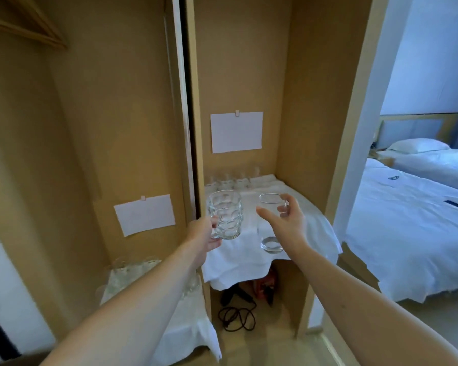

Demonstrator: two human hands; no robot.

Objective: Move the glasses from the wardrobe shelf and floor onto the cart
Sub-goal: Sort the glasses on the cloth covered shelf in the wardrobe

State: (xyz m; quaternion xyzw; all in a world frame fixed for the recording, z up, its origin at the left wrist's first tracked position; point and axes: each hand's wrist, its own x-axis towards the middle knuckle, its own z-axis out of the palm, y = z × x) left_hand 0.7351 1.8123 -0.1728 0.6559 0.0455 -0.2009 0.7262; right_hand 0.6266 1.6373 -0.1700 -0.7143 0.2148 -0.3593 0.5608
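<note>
Glasses in both hands: left hand (205,237) grips the dimpled mug (225,214), right hand (284,220) pinches the tall tumbler (271,224). Lift clear before turning cartward.

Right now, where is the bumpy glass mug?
In the head view, the bumpy glass mug is left of centre, held up by the left hand above the white cloth on the wardrobe shelf, beside the smooth glass in the right hand.
</note>
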